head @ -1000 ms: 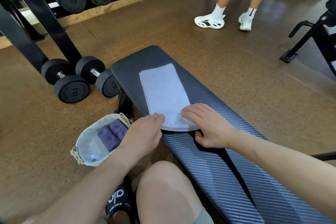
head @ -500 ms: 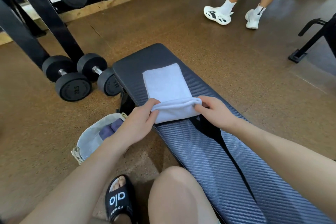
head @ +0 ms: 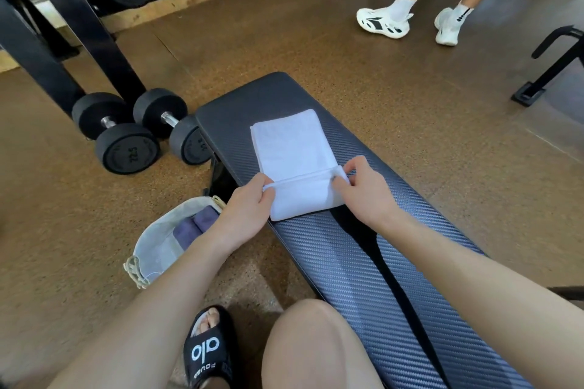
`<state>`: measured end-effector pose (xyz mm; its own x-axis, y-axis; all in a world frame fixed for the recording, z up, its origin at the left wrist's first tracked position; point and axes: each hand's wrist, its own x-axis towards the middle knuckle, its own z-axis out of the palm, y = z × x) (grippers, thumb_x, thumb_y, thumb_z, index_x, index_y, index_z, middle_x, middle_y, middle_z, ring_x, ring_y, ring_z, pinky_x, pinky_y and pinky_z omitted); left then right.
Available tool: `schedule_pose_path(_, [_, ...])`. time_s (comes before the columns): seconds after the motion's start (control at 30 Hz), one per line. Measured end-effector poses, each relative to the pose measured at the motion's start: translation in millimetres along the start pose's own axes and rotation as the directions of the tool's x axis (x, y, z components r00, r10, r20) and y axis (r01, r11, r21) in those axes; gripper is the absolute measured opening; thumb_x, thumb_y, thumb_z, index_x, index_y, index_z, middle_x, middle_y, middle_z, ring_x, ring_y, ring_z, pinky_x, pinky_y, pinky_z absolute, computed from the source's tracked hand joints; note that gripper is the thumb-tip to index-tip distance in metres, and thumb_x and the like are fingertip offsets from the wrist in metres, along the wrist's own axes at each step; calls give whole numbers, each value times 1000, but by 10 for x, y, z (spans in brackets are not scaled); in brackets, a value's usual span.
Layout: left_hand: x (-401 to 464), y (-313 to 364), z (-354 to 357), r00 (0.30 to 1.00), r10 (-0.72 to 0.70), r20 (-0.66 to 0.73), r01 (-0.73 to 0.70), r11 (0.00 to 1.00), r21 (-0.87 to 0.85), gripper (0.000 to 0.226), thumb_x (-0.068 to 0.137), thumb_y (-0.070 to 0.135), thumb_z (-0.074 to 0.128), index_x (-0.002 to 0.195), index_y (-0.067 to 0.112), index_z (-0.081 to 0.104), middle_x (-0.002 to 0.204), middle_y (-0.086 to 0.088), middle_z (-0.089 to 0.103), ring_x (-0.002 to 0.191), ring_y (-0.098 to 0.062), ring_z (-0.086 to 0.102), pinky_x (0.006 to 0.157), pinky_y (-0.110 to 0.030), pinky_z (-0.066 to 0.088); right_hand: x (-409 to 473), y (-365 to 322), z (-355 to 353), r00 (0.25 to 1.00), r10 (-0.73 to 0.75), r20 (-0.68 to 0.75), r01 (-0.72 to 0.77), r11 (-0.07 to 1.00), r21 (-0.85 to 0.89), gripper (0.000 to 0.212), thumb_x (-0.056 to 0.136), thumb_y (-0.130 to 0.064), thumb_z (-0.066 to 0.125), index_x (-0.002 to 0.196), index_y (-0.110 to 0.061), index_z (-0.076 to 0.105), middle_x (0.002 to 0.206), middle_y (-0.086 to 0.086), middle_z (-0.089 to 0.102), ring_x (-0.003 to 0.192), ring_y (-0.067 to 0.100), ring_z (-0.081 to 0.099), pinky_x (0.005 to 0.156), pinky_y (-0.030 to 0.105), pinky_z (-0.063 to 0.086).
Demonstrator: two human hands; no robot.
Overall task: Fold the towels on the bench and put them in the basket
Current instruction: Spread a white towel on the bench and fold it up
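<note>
Free room and obstacles. I see bare bench surface near my arms, open floor to its right; left, the basket and dumbbells crowd the bench edge.

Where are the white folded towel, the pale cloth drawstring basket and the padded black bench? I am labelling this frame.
White folded towel [head: 292, 144]: head view, flat upper layer.
Pale cloth drawstring basket [head: 151, 246]: head view, inner wall.
Padded black bench [head: 363, 278]: head view, bare textured pad.
</note>
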<state>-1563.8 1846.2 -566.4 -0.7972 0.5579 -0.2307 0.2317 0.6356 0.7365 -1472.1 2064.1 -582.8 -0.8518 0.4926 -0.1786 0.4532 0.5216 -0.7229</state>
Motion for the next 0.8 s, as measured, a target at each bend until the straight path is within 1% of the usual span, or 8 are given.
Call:
schedule_pose_path(0.17, [69,-15,37,999,-35,-33,36,999,35,9,103,25,41,108,20,47,72,-3,53,63,-20,49,56,-33,35,-96,-48,112,986,-118,-120,103,987,-121,9,98,-25,45,101,-21,38,64,4,57,58,26,55,55,38,40])
schedule_pose_path(0.3, [85,-13,50,994,43,-101,-13,961,277,15,98,31,49,105,26,36,78,-3,55,68,-27,57,62,-43,49,-170,14,193,943,-249,-220,205,957,-207,18,99,-22,46,114,-24,37,100,1,47,70,31,53,61,41,43])
schedule_pose_path(0.4, [133,51,27,937,315,-149,-166,779,605,30,88,15,64,113,17,48,97,-7,54,80,-30,57,65,-43,51,-140,75,196,923,-311,-227,255,936,-244,28,97,-17,48,124,-23,40,107,3,36,64,32,49,55,41,47])
schedule_pose_path(0.47, [160,93,53,868,496,-32,-328,618,715,40,73,0,73,107,12,57,101,-11,57,83,-34,59,64,-41,50,-117,108,194,885,-424,-191,347,876,-335,25,92,-14,46,117,-19,48,108,8,39,66,32,48,56,42,48])
schedule_pose_path(0.53, [157,76,99,829,545,126,-457,530,714,41,76,1,72,114,13,60,123,-12,61,105,-34,61,80,-41,53,-67,150,186,846,-513,-147,421,811,-407,24,90,-16,43,109,-14,55,113,11,45,79,32,50,64,44,49])
schedule_pose_path(0.63, [128,-1,113,865,446,232,-483,611,628,53,95,4,57,145,20,48,157,-5,41,140,-26,43,107,-38,45,3,215,145,773,-630,-77,521,698,-492,19,95,-14,48,105,-7,62,115,10,56,94,32,53,76,46,47])
schedule_pose_path(0.7, [120,-5,76,889,383,252,-456,684,569,55,100,10,49,152,22,39,163,-2,32,146,-23,34,113,-36,39,19,265,75,723,-691,3,594,618,-515,20,97,-13,50,111,-7,63,121,7,59,106,31,55,86,45,46])
schedule_pose_path(0.8, [55,14,64,891,375,256,-453,697,556,57,103,43,43,155,21,36,164,1,30,149,-17,30,119,-30,27,-12,319,-64,729,-672,131,639,599,-482,37,93,-24,51,124,-9,61,135,6,58,122,27,54,104,40,41])
